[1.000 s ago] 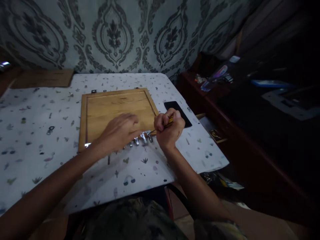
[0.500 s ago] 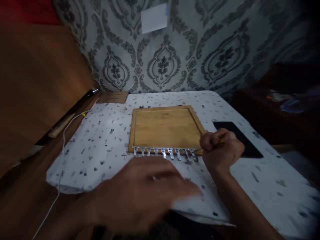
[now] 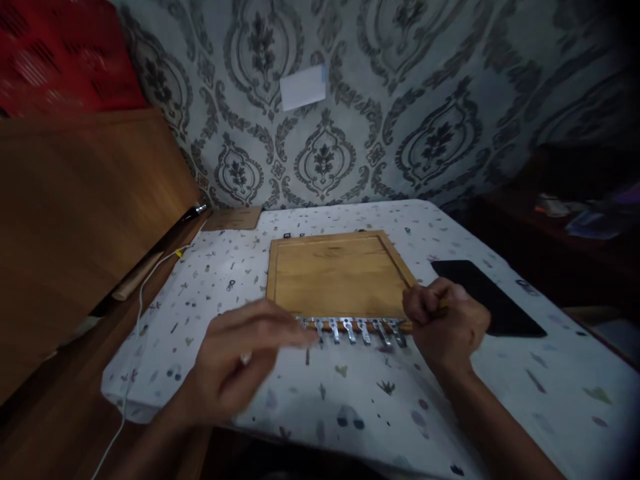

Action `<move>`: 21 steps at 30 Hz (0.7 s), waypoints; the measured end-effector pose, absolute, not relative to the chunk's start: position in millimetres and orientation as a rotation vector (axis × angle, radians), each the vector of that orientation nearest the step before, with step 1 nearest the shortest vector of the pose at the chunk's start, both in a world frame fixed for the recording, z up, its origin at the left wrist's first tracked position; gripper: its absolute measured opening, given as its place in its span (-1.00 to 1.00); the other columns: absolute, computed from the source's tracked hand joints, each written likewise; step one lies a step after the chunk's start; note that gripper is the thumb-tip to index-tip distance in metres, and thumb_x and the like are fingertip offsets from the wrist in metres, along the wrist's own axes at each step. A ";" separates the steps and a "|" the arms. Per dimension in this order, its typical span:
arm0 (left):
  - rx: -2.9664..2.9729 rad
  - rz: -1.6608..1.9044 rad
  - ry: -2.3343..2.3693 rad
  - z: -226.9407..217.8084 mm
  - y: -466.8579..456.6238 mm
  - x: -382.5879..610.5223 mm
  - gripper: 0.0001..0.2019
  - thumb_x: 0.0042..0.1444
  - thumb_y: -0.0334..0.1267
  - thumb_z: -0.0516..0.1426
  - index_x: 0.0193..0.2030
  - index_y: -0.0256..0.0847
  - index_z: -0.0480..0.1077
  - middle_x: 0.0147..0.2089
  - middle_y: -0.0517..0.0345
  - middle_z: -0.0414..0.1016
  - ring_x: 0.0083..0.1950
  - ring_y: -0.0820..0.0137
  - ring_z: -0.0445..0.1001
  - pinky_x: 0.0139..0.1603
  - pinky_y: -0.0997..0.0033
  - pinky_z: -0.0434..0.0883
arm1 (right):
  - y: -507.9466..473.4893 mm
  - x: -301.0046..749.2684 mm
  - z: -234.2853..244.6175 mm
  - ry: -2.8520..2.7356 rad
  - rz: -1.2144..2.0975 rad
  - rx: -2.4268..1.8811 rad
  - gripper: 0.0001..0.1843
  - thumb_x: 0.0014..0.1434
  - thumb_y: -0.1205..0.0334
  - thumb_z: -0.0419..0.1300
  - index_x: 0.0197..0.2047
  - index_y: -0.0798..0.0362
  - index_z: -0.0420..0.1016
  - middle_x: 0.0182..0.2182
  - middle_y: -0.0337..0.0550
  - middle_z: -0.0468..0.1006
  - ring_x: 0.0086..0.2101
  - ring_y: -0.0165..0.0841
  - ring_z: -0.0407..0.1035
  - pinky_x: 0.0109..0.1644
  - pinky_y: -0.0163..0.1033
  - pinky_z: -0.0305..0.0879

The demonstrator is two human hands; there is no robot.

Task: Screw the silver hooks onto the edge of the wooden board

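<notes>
A wooden board (image 3: 340,277) with a raised rim lies on a table under a white patterned cloth (image 3: 350,400). Along its near edge runs a row of several small metal hooks (image 3: 357,328). My right hand (image 3: 447,320) is closed in a fist at the board's near right corner, gripping a thin yellowish tool that barely shows. My left hand (image 3: 245,357) hovers just left of the hooks, its fingers loosely curled and pointing at them; it is blurred and I cannot make out whether it holds anything.
A black phone (image 3: 487,297) lies flat to the right of the board. A wooden panel (image 3: 75,213) leans at the left, with a white cable (image 3: 135,320) running down past the table's edge. Patterned wallpaper is behind. Dark furniture stands at the right.
The view swung left and up. My left hand left the board, dropped toward me, then came back up beside the hooks. My right hand stayed clenched at the corner.
</notes>
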State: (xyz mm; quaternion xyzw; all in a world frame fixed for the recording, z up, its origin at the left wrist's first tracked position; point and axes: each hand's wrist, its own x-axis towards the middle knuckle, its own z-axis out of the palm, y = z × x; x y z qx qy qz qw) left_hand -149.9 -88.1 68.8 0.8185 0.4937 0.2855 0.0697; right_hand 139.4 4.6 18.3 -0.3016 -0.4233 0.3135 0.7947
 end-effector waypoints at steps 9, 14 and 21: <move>2.126 0.890 1.772 3.0 20.7 -185.3 -0.73 0.27 -0.31 0.00 -0.08 -0.24 0.53 -0.09 -0.04 0.60 -0.09 0.29 0.54 -0.15 0.33 0.46 | 5.5 142.4 12.5 -0.877 0.655 -0.630 -0.48 0.16 -0.05 0.22 -0.68 -0.04 0.15 -0.77 -0.44 -0.05 -0.75 -0.51 -0.13 -0.65 -0.31 -0.27; 2.119 0.794 1.732 -14.0 11.1 -186.2 -0.72 0.27 -0.30 0.00 -0.08 -0.22 0.54 -0.12 0.01 0.59 -0.09 0.28 0.54 -0.06 0.29 0.45 | 6.7 143.3 8.8 -0.888 0.676 -0.634 -0.46 0.18 -0.09 0.21 -0.66 -0.05 0.12 -0.76 -0.44 -0.06 -0.73 -0.51 -0.17 -0.64 -0.29 -0.30; 2.142 0.764 1.698 -21.0 11.5 -187.3 -0.70 0.30 -0.31 -0.02 -0.07 -0.25 0.54 -0.11 0.00 0.60 -0.08 0.29 0.54 -0.02 0.28 0.44 | 4.4 143.3 11.9 -0.851 0.690 -0.632 -0.50 0.18 -0.05 0.19 -0.66 -0.04 0.14 -0.77 -0.43 -0.02 -0.73 -0.52 -0.17 -0.64 -0.30 -0.28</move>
